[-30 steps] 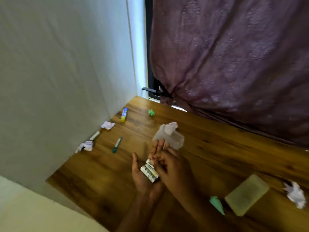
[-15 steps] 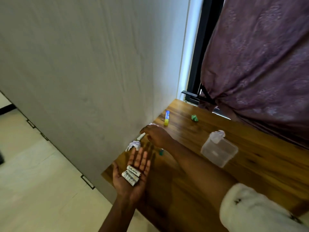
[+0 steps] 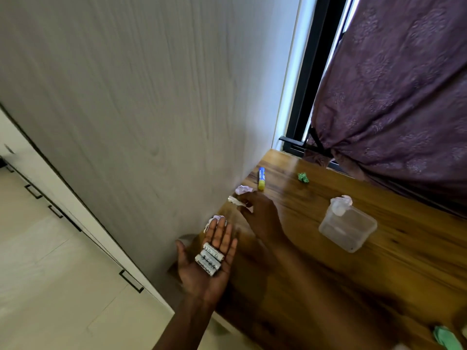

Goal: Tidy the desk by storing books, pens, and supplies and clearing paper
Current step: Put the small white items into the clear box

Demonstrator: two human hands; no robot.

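Desk mostly untidied: left hand flat open, three batteries on our palm; right hand seems to pinch a white stick by the wall. Paper wads, glue stick left to clear.

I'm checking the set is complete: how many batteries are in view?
3 batteries lie side by side on the open left hand. A blurred white piece by the right hand may be a fourth; I cannot tell.

A room in a home: a wooden bench stands in a corner under a dark-framed window hung with a tied purple curtain, beside pale cupboard doors with black handles and a cream tiled floor
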